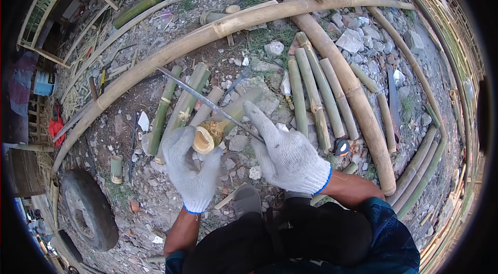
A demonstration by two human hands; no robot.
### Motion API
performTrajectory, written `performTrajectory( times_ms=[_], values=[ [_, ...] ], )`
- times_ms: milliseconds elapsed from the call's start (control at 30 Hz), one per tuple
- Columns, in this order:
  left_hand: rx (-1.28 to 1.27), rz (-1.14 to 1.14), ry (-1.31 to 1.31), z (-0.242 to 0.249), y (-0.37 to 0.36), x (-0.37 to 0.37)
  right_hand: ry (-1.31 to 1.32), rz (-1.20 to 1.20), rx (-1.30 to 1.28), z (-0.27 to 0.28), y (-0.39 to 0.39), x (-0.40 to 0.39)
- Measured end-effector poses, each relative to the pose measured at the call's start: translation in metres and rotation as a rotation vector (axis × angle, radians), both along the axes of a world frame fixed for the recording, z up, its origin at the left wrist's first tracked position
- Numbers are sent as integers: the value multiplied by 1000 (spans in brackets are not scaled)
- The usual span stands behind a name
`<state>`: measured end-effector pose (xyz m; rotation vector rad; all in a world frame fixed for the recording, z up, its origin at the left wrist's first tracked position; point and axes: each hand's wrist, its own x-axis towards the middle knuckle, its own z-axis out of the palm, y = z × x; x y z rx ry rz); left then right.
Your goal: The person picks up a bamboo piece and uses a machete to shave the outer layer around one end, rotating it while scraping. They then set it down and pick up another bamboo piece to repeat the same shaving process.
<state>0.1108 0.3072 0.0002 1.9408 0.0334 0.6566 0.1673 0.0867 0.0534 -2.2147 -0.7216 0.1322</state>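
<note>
My left hand (191, 170), in a white knitted glove with a blue cuff, grips a bamboo piece (220, 128) near its open cut end, which faces me. My right hand (290, 157), gloved the same way, is closed on the near end of a long, thin metal blade (205, 100). The blade slants up to the left and crosses over the bamboo piece; its handle is hidden in the glove. Beyond my left hand lie several cut bamboo lengths (185, 100).
More cut bamboo pieces (314, 103) lie to the right, beside a thick pole (358, 97). A long curved pole (223, 26) arches across the stony ground. A handsaw (392, 100) lies at right, a tyre (89, 210) at lower left, and a short bamboo stub (116, 169) nearby.
</note>
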Motion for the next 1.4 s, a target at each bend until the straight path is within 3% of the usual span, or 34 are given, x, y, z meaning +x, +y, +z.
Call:
performTrajectory(
  times_ms=[133,167,267,367,433,500,567,667,733,833,933,1067,1167,1333,1400],
  values=[
    [67,-37,45,6,-3,-3,-103,96,20,14,8,-8],
    [42,-39,31,5,-4,-3,-32,120,-42,-6,10,-7],
    [8,-46,10,1,-6,-1,55,69,-142,8,5,-7],
    [129,-74,73,9,-5,-3,-71,96,110,22,2,-16],
    [291,-107,117,15,-5,-5,-40,65,-41,-3,4,-11],
    [163,-84,61,9,-7,-4,49,-1,-223,-23,3,-1],
    [65,-76,57,3,-5,-4,19,-13,-150,-25,-3,-3],
    [322,-140,82,21,-3,-2,28,40,7,5,-3,-14],
    [250,-148,86,6,-3,-5,-17,83,79,15,-2,-15],
    [135,-117,68,-1,-4,-4,118,-49,-205,-36,2,0],
    [156,-151,38,-4,2,-4,84,-49,-44,-20,-3,-6],
    [184,-24,30,8,-16,5,65,21,75,12,2,-10],
    [232,-61,-57,6,-14,8,8,5,-57,-32,5,-2],
    [304,-86,10,12,-14,7,-100,-11,82,-4,6,-5],
    [355,-108,21,12,-12,6,166,11,-6,13,3,-7]
  ],
)
